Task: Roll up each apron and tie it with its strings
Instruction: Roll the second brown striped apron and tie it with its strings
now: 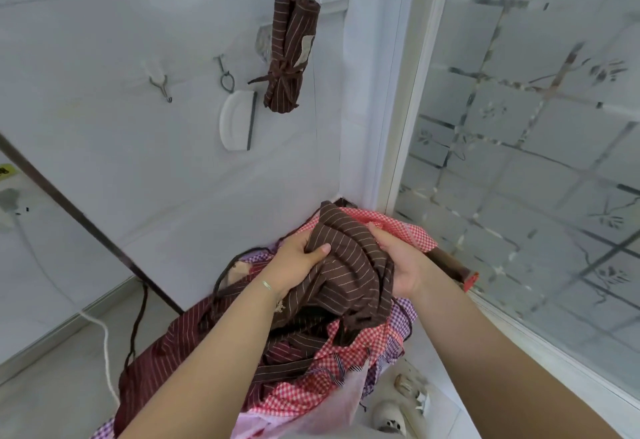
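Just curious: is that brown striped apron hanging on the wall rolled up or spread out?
Rolled up: the hanging apron is a tight bundle, strings knotted around it.

Bare forearms, thin bracelet on left wrist

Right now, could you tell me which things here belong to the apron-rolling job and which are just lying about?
Part of the job:
- brown striped apron, held by the left hand and right hand
- rolled, tied apron hanging on the wall
- red checked apron in the pile
- maroon striped apron

Lying about:
- white scraper
- empty wall hook
- white cord
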`<state>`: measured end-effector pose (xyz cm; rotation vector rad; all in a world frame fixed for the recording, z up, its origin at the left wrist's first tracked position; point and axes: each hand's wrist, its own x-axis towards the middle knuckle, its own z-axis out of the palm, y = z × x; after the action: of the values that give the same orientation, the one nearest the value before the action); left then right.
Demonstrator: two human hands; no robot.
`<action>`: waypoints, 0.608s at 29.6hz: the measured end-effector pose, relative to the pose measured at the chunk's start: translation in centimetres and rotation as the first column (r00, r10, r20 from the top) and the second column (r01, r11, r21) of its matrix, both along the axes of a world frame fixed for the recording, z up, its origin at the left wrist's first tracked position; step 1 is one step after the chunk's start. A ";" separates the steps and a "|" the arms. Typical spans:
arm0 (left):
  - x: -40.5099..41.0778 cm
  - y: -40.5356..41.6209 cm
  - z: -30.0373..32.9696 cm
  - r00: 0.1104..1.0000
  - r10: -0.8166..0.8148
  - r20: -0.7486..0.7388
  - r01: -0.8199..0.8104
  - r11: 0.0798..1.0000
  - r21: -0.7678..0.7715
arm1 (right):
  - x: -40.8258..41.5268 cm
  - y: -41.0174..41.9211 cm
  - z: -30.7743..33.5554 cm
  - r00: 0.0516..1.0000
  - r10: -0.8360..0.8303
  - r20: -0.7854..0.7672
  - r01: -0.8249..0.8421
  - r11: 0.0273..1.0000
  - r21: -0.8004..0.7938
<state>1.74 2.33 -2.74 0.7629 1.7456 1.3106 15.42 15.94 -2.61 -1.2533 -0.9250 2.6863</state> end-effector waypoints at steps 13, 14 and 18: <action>2.1 3.5 4.8 0.941 -0.152 -0.304 0.209 0.964 0.165 | -0.3 2.6 2.6 0.953 -0.298 0.061 0.292 0.952 0.090; 2.1 3.9 5.2 0.937 -0.155 -0.314 0.216 0.962 0.169 | 0.2 2.8 3.1 0.953 -0.297 0.061 0.298 0.955 -0.012; 1.9 4.3 6.7 0.914 -0.173 -0.366 0.241 0.959 0.149 | 1.3 3.4 4.7 0.953 -0.303 0.011 0.300 0.949 0.097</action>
<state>3.66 6.61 3.92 1.3252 1.7629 1.2633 16.68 19.37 2.05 -1.2941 -0.7791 2.3692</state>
